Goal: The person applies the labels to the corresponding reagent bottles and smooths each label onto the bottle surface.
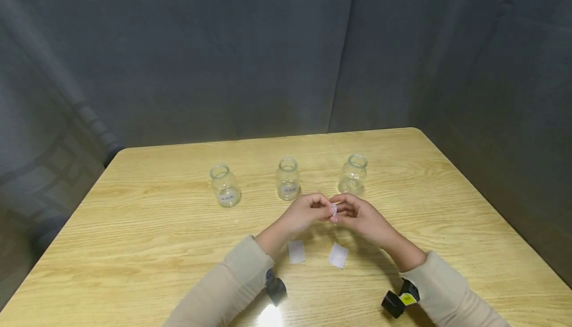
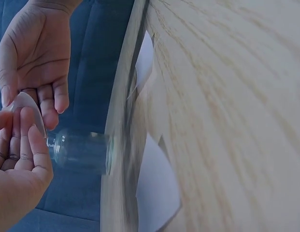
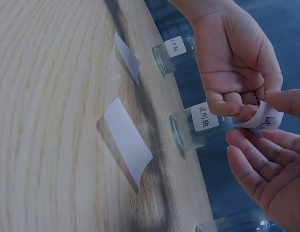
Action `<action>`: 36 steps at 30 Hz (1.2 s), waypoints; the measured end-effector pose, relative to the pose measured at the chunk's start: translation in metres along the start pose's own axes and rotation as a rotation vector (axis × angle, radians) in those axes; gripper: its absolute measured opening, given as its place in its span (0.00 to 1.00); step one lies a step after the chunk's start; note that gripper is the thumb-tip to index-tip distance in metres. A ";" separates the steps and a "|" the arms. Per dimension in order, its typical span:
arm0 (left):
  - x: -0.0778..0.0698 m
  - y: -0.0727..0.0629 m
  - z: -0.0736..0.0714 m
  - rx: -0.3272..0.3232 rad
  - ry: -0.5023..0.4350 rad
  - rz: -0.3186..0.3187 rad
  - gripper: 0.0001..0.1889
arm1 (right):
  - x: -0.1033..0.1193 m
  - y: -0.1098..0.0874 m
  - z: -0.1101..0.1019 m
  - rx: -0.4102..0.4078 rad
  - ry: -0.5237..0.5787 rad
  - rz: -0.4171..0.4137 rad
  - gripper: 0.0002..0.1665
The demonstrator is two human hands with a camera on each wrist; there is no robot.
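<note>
A small white label (image 3: 268, 118) with handwritten characters bends in a curve between both hands. My left hand (image 1: 305, 212) pinches one side of it with thumb and fingertips. On its other side the thumb and fingers of my right hand (image 1: 364, 220) pinch it too. Both hands are above the table, in front of the middle and right jars. The middle glass jar (image 1: 287, 180) and the left glass jar (image 1: 225, 188) each carry a white handwritten label. No label shows on the right glass jar (image 1: 353, 175). All three jars are upright and lidless.
Two white paper pieces lie on the wooden table below the hands, a left piece (image 1: 297, 251) and a right piece (image 1: 338, 255); their edges curl up. Dark grey curtains (image 1: 286, 58) hang behind the table (image 1: 147, 237) and at its sides.
</note>
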State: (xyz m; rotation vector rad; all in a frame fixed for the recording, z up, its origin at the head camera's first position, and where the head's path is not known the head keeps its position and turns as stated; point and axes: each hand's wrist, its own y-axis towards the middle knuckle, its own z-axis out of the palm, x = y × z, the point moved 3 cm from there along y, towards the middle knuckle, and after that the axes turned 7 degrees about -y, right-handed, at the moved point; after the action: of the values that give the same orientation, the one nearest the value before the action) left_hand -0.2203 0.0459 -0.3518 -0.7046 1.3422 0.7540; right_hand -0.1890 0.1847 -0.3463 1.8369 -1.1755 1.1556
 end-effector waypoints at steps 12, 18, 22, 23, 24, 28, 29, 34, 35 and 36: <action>0.000 -0.001 -0.005 0.010 0.016 -0.015 0.06 | 0.000 -0.004 -0.005 -0.025 -0.081 -0.014 0.19; 0.003 -0.002 -0.006 0.020 0.005 -0.026 0.06 | 0.001 -0.003 -0.005 -0.051 -0.090 -0.035 0.13; 0.008 -0.001 -0.009 -0.003 0.039 -0.021 0.06 | 0.001 -0.003 -0.005 -0.062 -0.087 -0.030 0.12; 0.009 -0.001 -0.010 -0.012 0.041 -0.022 0.06 | 0.001 -0.003 -0.005 -0.068 -0.099 -0.025 0.12; 0.010 -0.001 -0.011 -0.021 0.040 -0.026 0.06 | 0.001 -0.004 -0.005 -0.071 -0.110 -0.023 0.12; 0.012 -0.003 -0.014 -0.046 0.025 -0.043 0.05 | 0.002 -0.005 -0.005 -0.054 -0.150 -0.026 0.11; 0.013 -0.004 -0.015 -0.049 0.023 -0.049 0.05 | 0.002 -0.005 -0.004 -0.044 -0.156 -0.025 0.11; 0.014 -0.008 -0.022 -0.061 0.068 -0.060 0.05 | 0.000 -0.005 -0.003 0.019 -0.112 -0.031 0.10; 0.014 -0.009 -0.023 -0.062 0.071 -0.064 0.05 | 0.000 -0.005 -0.003 0.031 -0.097 -0.036 0.10; 0.014 -0.010 -0.025 -0.064 0.079 -0.067 0.05 | 0.000 -0.005 -0.002 0.045 -0.079 -0.041 0.10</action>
State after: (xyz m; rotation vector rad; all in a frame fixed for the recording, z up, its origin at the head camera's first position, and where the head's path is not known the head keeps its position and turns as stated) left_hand -0.2257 0.0213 -0.3676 -0.8338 1.3633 0.7245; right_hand -0.1851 0.1888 -0.3459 1.9474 -1.1583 1.1041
